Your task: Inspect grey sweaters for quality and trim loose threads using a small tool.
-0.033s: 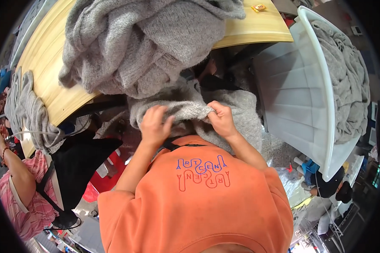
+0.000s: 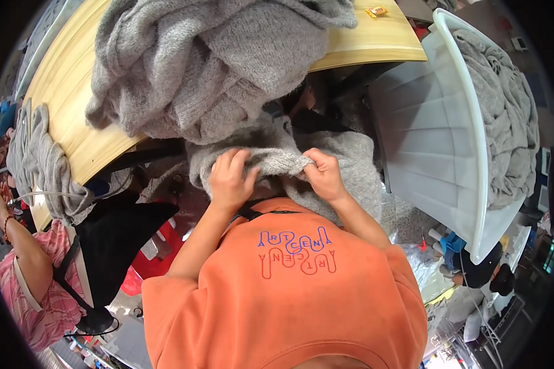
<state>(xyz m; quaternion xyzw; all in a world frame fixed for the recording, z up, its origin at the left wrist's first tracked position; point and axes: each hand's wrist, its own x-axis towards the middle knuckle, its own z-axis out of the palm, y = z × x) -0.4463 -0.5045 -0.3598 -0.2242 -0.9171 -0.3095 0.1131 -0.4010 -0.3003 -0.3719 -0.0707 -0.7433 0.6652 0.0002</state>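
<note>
While gripped by both hands (image 2: pixel 277 175), grey knitted cloth (image 2: pixel 351 160) below wooden table (image 2: pixel 375 43).

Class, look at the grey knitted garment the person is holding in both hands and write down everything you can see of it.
The grey knitted garment looks like soft, fuzzy wool, plain light grey with no pattern. It is crumpled, bunched into a ridge between the left hand and the right hand, which pinch its upper edge. It hangs close to the person's chest, below the edge of the wooden table. Its upper part meets a larger pile of grey knitwear spilling over that edge.
</note>
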